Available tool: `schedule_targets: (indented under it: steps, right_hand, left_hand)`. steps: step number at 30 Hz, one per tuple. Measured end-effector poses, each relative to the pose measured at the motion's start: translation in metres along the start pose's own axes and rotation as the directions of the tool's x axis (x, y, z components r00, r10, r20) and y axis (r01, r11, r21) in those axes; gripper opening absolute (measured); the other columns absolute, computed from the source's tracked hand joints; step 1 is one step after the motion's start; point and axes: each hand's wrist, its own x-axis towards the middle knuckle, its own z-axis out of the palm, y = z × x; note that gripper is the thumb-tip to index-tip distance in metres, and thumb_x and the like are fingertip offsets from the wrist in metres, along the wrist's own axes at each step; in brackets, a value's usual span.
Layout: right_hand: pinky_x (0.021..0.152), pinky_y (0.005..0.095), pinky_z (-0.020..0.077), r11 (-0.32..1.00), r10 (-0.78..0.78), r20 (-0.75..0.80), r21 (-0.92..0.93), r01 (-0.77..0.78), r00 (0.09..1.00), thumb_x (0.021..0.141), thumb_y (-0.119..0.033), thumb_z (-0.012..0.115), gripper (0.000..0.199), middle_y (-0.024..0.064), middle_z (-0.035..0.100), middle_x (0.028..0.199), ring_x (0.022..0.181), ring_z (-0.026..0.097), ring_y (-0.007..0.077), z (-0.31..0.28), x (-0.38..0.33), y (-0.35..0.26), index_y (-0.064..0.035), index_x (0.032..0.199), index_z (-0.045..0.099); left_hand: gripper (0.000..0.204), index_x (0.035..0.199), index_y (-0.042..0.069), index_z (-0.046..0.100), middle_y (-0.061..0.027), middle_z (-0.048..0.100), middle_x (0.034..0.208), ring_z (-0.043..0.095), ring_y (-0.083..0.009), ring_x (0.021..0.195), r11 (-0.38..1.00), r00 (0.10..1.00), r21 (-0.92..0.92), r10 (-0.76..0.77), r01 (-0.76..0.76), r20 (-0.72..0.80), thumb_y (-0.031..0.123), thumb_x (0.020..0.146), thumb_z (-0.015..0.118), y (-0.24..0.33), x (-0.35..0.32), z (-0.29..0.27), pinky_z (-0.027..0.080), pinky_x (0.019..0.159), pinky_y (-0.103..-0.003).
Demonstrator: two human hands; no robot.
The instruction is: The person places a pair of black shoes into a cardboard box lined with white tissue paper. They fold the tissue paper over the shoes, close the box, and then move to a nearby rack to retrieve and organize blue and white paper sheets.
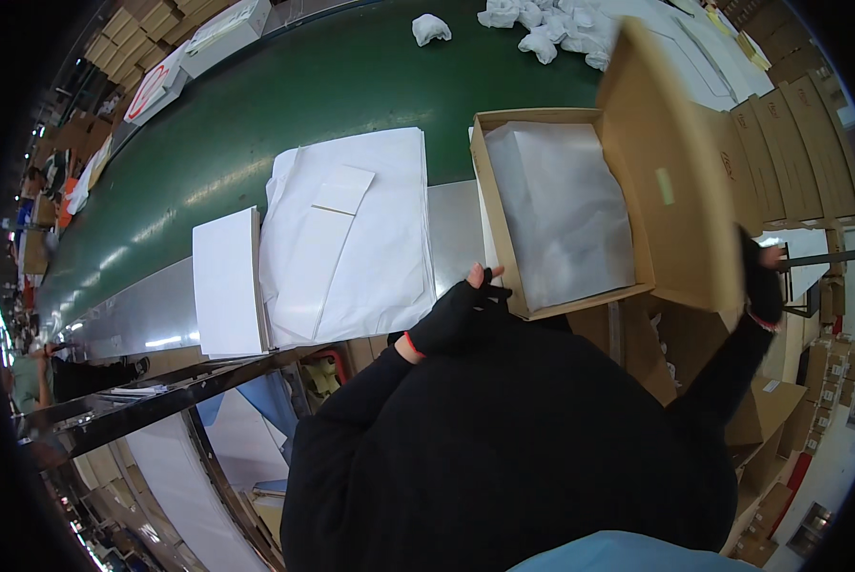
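My left hand (pixel 461 305), half-open and seemingly empty, is by the near left corner of the right-side box (pixel 501 219), and I can't tell whether my right hand (pixel 763 278) grips the lid (pixel 675 133), which a loose hold could drop.

1 head-worn fisheye view, facing down.

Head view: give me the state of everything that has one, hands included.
Box, open
Lid, raised
Liner, in the box, slightly wrinkled
Sheets, lying flat, creased
Wads, crumpled
Left hand, at the box's near-left corner, contact unclear
Right hand, beside the lid, grip unclear
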Motion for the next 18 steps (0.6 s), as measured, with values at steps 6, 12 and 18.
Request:
schedule_targets:
  steps: [6,12,18]
  right_hand:
    - [0.103,0.0337,0.0350,0.571,0.074,0.324,-0.789,0.226,0.943,0.091,-0.024,0.060,0.038,0.0127,0.049,0.135,0.126,0.043,0.0181,0.135,0.120,0.062,-0.0054,0.125,0.058]
    - [0.085,0.0288,0.0451,0.780,-0.255,-0.521,-0.609,-0.145,0.814,0.093,-0.016,0.053,0.025,0.0057,0.065,0.094,0.092,0.059,0.0137,-0.004,0.090,0.193,-0.0016,0.113,0.058]
    - [0.106,0.0328,0.0337,0.986,0.166,-0.338,0.041,-0.162,0.927,0.100,-0.022,0.043,0.048,0.0130,0.040,0.142,0.128,0.038,0.0178,0.047,0.050,0.253,-0.0009,0.142,0.031]
  left_hand:
    - [0.090,0.150,0.007,-0.003,-0.0202,0.041,0.141,0.059,-0.0219,0.104,0.890,0.950,0.402,0.286,-0.216,-0.123,0.037,0.091,0.058,-0.005,0.047,-0.003,0.052,0.077,-0.033]
    - [0.101,0.149,0.006,-0.007,-0.0180,0.049,0.136,0.065,-0.0176,0.085,0.886,0.972,0.414,0.236,-0.208,-0.016,0.013,0.084,0.071,0.005,0.064,-0.006,0.053,0.067,-0.025]
    - [0.099,0.151,0.012,-0.005,-0.0210,0.049,0.135,0.051,-0.0270,0.122,0.931,0.969,0.269,0.228,-0.246,0.096,0.018,0.085,0.069,0.008,0.062,-0.019,0.044,0.096,-0.036]
